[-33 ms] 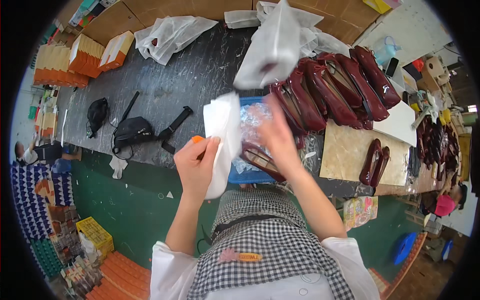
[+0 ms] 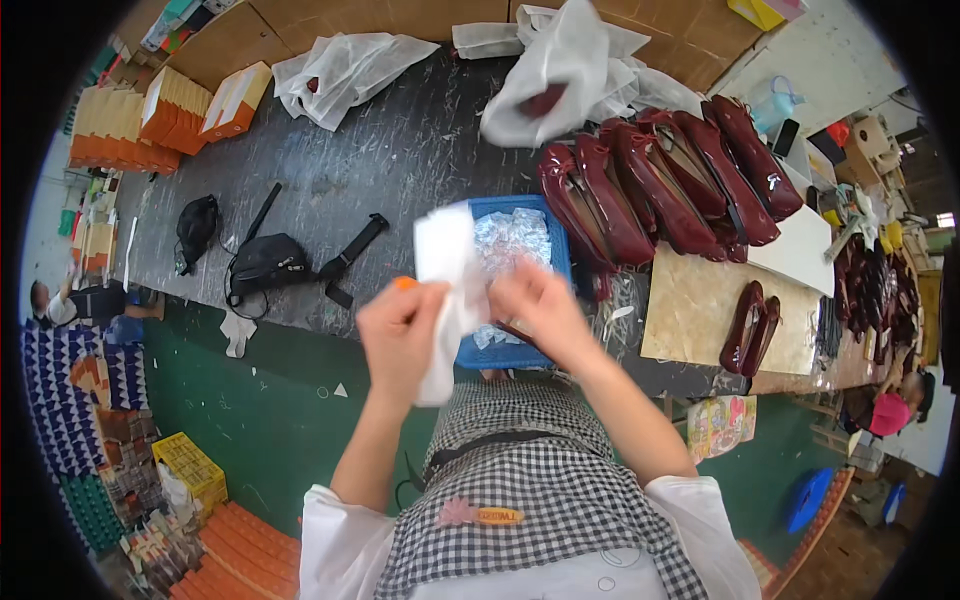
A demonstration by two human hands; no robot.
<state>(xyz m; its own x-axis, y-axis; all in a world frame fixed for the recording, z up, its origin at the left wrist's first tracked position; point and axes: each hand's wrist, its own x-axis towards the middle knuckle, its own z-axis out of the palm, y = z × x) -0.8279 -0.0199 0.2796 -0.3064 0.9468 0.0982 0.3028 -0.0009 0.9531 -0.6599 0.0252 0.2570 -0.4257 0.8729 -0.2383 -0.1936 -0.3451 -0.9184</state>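
My left hand [image 2: 400, 335] grips a white fabric bag [image 2: 445, 260] held upright over the table's near edge. An orange tip [image 2: 403, 283] shows at one finger. My right hand [image 2: 545, 310] pinches the same bag on its right side. Just behind both hands a blue tray [image 2: 560, 255] holds crumpled clear plastic [image 2: 510, 240]. To the right of the tray lies a row of glossy dark red shoes [image 2: 650, 190].
A pair of dark red shoes [image 2: 748, 325] rests on a beige board [image 2: 700, 300]. White bags [image 2: 345, 65] and another with something dark red inside [image 2: 545, 85] lie at the back. A black pouch with straps [image 2: 270, 260] sits left. Orange boxes [image 2: 175, 115] are stacked far left.
My right hand has dropped a little closer to me and to my left hand. The white bag stays where it was.
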